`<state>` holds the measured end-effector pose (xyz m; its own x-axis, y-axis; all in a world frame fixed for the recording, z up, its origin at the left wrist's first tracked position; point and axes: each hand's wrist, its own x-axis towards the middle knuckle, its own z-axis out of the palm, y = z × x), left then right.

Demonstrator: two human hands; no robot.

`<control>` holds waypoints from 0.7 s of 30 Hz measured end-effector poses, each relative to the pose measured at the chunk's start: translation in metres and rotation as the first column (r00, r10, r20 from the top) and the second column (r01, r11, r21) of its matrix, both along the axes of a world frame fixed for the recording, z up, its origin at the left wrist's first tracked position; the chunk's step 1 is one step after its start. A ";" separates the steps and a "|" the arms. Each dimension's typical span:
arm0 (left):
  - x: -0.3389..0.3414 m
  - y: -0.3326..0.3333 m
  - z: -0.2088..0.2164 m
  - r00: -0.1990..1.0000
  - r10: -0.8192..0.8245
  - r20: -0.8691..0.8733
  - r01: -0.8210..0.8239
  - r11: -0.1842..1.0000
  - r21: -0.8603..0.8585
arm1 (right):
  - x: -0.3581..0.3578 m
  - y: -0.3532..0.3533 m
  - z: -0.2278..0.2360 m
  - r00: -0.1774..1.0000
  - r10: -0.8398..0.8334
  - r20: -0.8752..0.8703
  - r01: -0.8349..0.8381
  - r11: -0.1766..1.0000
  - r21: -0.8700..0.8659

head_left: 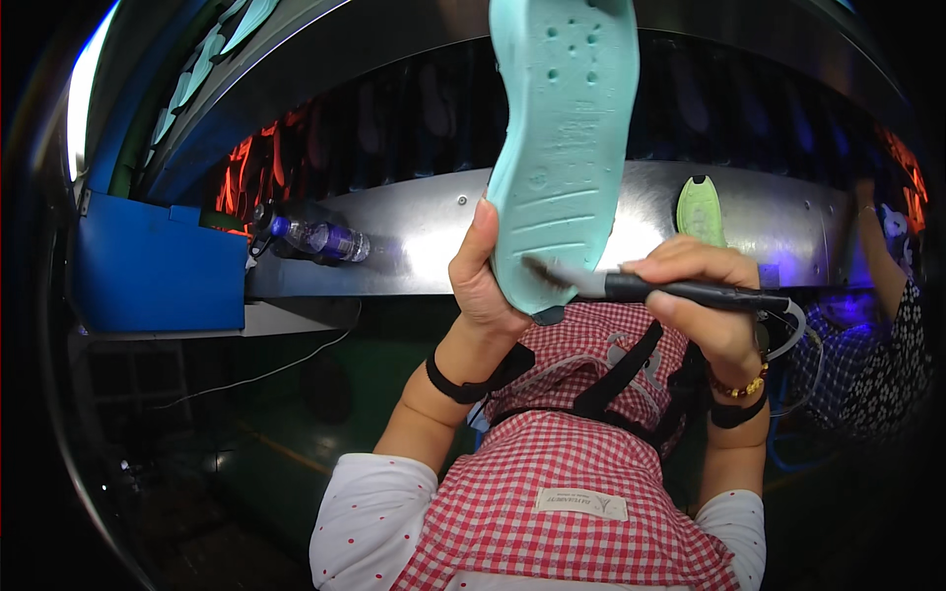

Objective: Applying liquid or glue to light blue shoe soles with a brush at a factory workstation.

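My left hand [485, 271] grips the lower end of a turquoise shoe sole [564, 148], thumb along its left edge. The sole stands lengthwise before me, with its grooved and dimpled face showing and its top running out of view. In my right hand [714, 315] is a brush [631, 287] with a black handle, held between thumb and fingers. Its dark bristles touch the lower part of the sole. A thin pale tube [794, 333] curves away from the handle's rear end.
Behind the sole runs a metal ledge [414, 222] carrying a plastic bottle [320, 238] lying on its side and a yellow-green sole piece [701, 212]. Dark soles line a conveyor beyond. A blue machine box [158, 261] stands left. At right, a co-worker's arm [880, 246] reaches up.
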<state>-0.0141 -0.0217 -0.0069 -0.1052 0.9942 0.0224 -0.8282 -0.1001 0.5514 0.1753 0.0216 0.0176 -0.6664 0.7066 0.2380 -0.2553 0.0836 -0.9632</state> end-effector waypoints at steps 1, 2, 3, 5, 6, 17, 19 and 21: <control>0.000 0.001 0.001 0.999 0.024 -0.024 -0.025 0.999 -0.030 | -0.001 0.005 -0.001 0.997 -0.063 0.043 0.055 0.986 0.156; -0.002 0.000 0.003 0.999 0.025 -0.038 -0.025 1.000 -0.002 | 0.000 0.009 0.003 0.997 0.025 0.075 -0.042 0.972 0.233; -0.003 0.001 0.005 0.999 0.022 -0.038 -0.022 1.000 -0.003 | 0.001 0.013 0.006 0.987 0.110 0.114 -0.140 0.942 0.304; -0.005 0.000 0.008 0.972 0.084 -0.220 -0.084 0.996 0.011 | 0.000 0.014 0.006 0.989 0.122 0.087 -0.144 0.934 0.327; -0.007 0.001 0.008 0.972 0.084 -0.220 -0.084 0.996 0.010 | -0.001 0.014 0.004 0.995 0.064 0.073 -0.084 0.945 0.315; -0.012 0.018 0.012 0.898 -0.436 0.066 0.441 0.884 -0.158 | 0.015 0.024 0.010 0.971 0.023 0.236 -0.146 0.842 0.520; -0.009 0.018 0.010 0.838 -0.512 -0.188 0.431 0.833 -0.347 | 0.017 0.026 -0.002 0.920 0.268 0.286 -0.370 0.832 0.412; -0.010 0.020 0.005 0.797 -0.557 -0.232 0.452 0.806 -0.383 | 0.026 0.033 0.010 0.875 0.285 0.392 -0.449 0.783 0.431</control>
